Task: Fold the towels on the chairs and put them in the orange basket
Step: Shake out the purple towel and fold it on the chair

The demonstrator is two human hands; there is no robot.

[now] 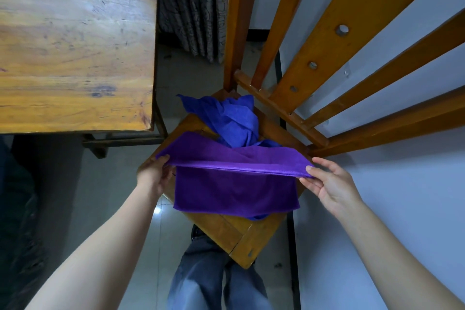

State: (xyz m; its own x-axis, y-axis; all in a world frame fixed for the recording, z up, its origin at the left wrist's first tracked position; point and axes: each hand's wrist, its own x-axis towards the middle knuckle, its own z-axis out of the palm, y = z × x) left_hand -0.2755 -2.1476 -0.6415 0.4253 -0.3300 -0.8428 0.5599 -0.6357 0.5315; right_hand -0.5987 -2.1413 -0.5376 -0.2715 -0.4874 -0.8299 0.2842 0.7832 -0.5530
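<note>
On chair seat (226,231), wood, one corner pointing at the viewer: two towels, nothing else.

Purple towel (234,189): nearest, doubled over. Its hemmed edge is drawn taut and straight between the two hands. One panel runs back from that edge toward the chair back; a darker panel lies below it over the seat. Cloth smooth, few wrinkles. A scrap of blue shows under its lower edge.

Blue towel (231,121): behind the purple one, crumpled in a heap at the rear of the seat, partly covered by the purple panel, one corner sticking out to the left.

Left hand (153,173): pinches the left end of the taut edge, thumb on top, fingers underneath and mostly hidden.

Right hand (329,184): pinches the right end between thumb and forefinger; other fingers loosely spread below the cloth.

Chair back slats (339,58) rise at right. Scratched wooden table (75,45) at left, patterned curtain (193,7) beyond. Jeans (214,272) below the seat.
</note>
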